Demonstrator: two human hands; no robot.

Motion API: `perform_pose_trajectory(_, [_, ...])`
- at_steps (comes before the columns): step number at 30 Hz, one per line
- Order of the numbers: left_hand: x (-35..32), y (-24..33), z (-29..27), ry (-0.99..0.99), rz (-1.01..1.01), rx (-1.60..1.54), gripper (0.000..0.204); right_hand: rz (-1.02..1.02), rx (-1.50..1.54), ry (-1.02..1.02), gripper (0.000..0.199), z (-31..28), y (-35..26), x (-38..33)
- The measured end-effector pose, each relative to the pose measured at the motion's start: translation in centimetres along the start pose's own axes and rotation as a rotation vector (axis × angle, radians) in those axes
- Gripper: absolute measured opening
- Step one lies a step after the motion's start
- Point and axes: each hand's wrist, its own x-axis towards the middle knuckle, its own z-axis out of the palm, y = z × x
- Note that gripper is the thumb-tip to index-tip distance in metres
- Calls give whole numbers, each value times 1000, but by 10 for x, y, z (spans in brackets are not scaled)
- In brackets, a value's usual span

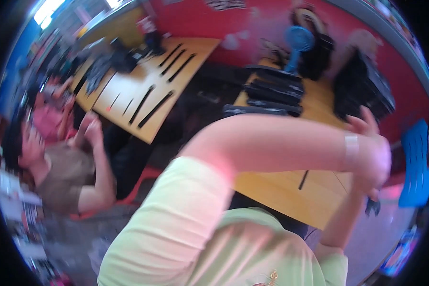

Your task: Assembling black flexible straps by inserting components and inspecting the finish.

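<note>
Seemingly partway along, with strips lying loose

Apparently both of the person's hands are away from the black pieces. The left hand (pixel 377 159) crosses over the right hand (pixel 365 125), whose fingers seem to show above it, spread; blur and overlap leave me unable to tell whether either grips anything. On the near desk (pixel 271 185), black packs (pixel 274 90) lie grouped below a blue fan (pixel 299 39), which I judge to be the gathered portion. One thin dark strip (pixel 303 179) lies apart there. Across the far desk (pixel 202 47), several black strips (pixel 142 105) lie separate, presumably not yet dealt with.
</note>
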Motion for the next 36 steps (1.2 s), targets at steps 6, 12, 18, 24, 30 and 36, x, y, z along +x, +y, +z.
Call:
perform_pose_trajectory(6, [135, 44, 27, 180, -1397, 649, 62, -117, -145, -237, 35, 15, 1, 21])
perform_pose_trajectory(12, [90, -28, 69, 368, -1088, 282, 58, -127, -259, -205, 38, -28, 21, 12])
perform_pose_trajectory(18, [52, -57, 90, 610, -776, -30, 54, -219, -377, -121, 41, -89, 8, 1])
perform_pose_trajectory(24, [9, -43, 109, 819, -341, -370, 49, -248, -532, 33, 44, -164, -7, -52])
perform_pose_trajectory(30, [-9, -83, 79, 1004, 289, -501, 45, -310, -543, 133, 49, -231, -25, -101])
perform_pose_trajectory(36, [-87, -122, 229, 563, -441, -510, 94, 89, -161, 152, 40, -209, 51, -145])
